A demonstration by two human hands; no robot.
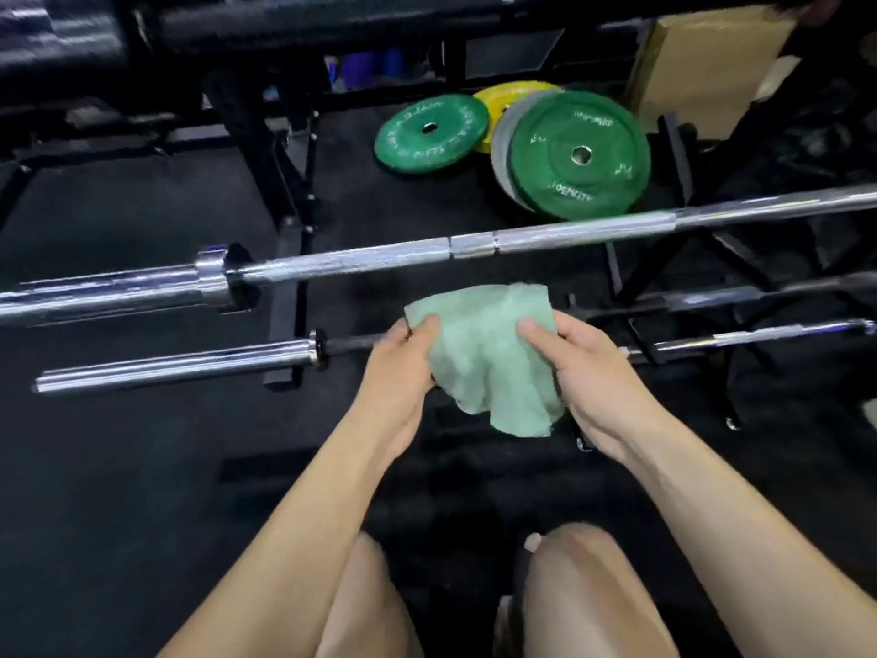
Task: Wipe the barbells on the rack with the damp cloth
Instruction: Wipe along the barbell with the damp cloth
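The pale green cloth (489, 358) is hanging between both hands, in front of the lower barbell's dark shaft and below the upper bar. The left hand (403, 372) is pinching its left edge, thumb on top and fingers curled underneath; the right hand (581, 368) is gripping the right edge the same way, thumb pressing on the front face. The fabric is looking soft and nappy, like terry, bunching into loose folds with a ragged lower corner drooping below the hands.

Just beyond the cloth, the upper barbell (427, 258) is lying across the black steel rack (284, 258), its chrome shaft showing knurled bands broken by a smooth ring, its thick polished sleeve sticking out to the left past a collar. The lower barbell (180, 363) is resting nearer the floor, with a bright ribbed sleeve on the left and a black shaft passing behind the cloth.

Farther back, two green bumper plates (581, 156) are sitting on the dark rubber floor (118, 491), the right one leaning against a grey plate, a yellow plate (512, 95) behind them. A brown cardboard box (702, 64) is standing at the upper right.
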